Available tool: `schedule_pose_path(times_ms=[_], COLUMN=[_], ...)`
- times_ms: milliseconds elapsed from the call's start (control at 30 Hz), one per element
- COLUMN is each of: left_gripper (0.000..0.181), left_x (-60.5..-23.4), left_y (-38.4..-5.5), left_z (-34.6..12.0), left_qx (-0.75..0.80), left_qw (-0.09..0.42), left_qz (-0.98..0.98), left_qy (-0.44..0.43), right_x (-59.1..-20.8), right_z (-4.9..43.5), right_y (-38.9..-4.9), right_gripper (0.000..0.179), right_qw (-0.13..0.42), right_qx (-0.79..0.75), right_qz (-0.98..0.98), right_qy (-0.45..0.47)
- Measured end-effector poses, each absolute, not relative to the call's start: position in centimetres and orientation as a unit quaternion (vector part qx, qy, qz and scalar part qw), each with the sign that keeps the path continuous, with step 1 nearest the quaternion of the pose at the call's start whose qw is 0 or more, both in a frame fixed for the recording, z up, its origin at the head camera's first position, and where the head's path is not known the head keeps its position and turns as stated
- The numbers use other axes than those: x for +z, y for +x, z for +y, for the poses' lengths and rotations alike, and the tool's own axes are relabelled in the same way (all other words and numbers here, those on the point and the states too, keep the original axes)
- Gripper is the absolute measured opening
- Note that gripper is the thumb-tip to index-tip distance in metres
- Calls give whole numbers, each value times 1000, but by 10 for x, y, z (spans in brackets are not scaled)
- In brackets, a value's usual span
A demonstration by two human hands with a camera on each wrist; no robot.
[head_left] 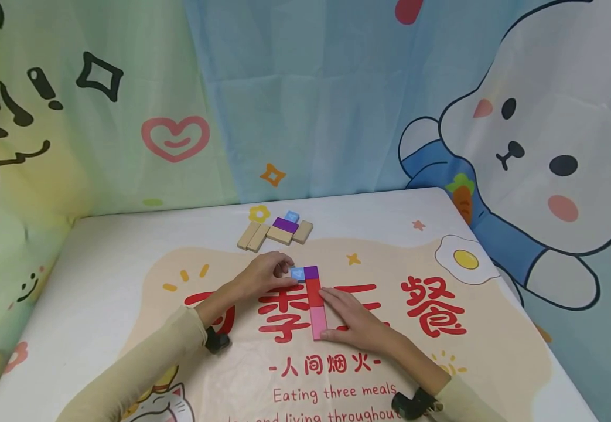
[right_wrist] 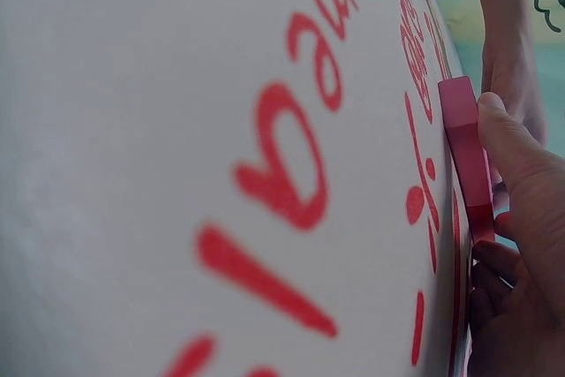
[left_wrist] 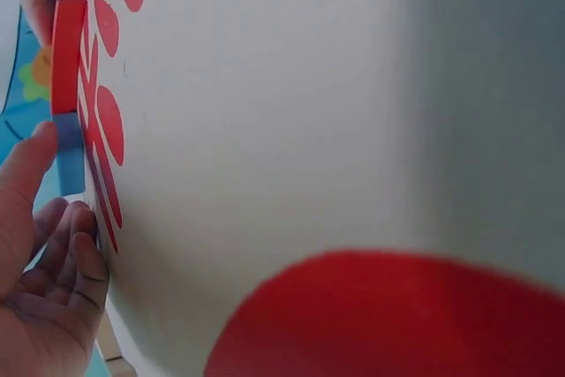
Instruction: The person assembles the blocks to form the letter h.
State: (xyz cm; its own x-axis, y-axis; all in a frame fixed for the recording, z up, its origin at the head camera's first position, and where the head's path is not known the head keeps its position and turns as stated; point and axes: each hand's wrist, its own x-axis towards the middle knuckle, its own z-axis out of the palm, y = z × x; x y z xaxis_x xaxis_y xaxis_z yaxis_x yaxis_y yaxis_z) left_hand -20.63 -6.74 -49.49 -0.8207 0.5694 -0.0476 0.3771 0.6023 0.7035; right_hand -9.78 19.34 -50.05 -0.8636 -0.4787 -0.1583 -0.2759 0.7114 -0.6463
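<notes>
A column of flat blocks lies on the table: a purple block (head_left: 311, 272) at the far end, a red block (head_left: 314, 292), then a pink block (head_left: 318, 323) nearest me. Against the purple one's left side sits a light blue block (head_left: 297, 274). My left hand (head_left: 264, 274) is at the blue block's left, thumb touching it and the other fingers loosely bent. My right hand (head_left: 360, 321) rests along the column's right side, fingers fairly straight by the red block and thumb at the pink block (right_wrist: 466, 143). Both hands' palms are partly hidden in the head view.
Behind the hands lies a loose group of wooden blocks (head_left: 280, 235), with a purple block (head_left: 285, 225) and a blue block (head_left: 292, 217) among them. A printed cloth (head_left: 384, 228) covers the table, and a printed curtain (head_left: 305, 105) hangs along its far edge.
</notes>
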Motion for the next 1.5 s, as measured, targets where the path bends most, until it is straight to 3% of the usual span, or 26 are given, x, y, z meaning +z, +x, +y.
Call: schedule_pose_path(times_ms=[367, 833, 1100, 1500], left_gripper=[41, 36, 42, 44], left_x=[-480, -475, -472, -473], left_y=[-220, -293, -314, -316], left_z=[-63, -42, -28, -16], left_qx=[377, 384, 331, 280], left_qw=[108, 28, 39, 55], left_qz=[882, 907, 935, 957], left_qy=[259, 169, 118, 54], right_x=[-499, -501, -500, -502], right_z=[193, 193, 192, 193], right_y=[-97, -97, -97, -97], right_gripper=[87, 87, 87, 88], right_qw=[163, 159, 158, 161], right_qx=[-319, -322, -324, -318], right_qz=[911, 910, 909, 912], right_qy=[-205, -206, -207, -203])
